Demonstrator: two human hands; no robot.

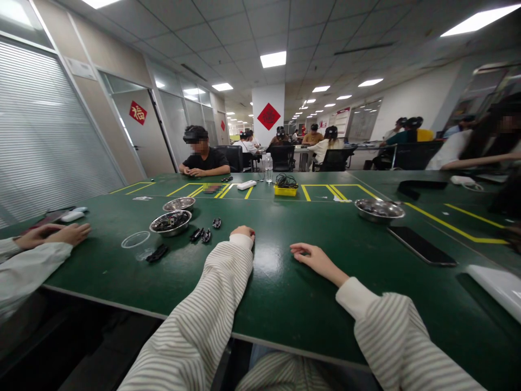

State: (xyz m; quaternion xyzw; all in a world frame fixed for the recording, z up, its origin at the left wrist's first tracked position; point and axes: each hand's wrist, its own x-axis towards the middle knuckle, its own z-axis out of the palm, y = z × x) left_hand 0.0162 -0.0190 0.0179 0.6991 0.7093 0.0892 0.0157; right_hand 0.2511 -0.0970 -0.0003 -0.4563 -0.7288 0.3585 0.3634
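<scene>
On the green table, my left hand [243,232] rests with its fingers curled in; its palm is turned out of sight, so anything inside is hidden. My right hand [310,256] lies to the right with fingers loosely stretched and nothing in them. Left of my left hand are several small black shiny parts [206,236], with one more black part [217,222] a little farther back. Beyond them stands a metal bowl [173,232] full of dark pieces, with a second metal bowl [179,200] behind it. A clear plastic cup [136,240] and a black piece [157,253] lie nearer the left edge.
A neighbour's hands [61,234] rest at the left. Right are a metal bowl [378,219], a black phone [422,245] and a white object [496,290]. A yellow box [285,191] of cables, a bottle [268,167] and a person [203,157] are at the far side.
</scene>
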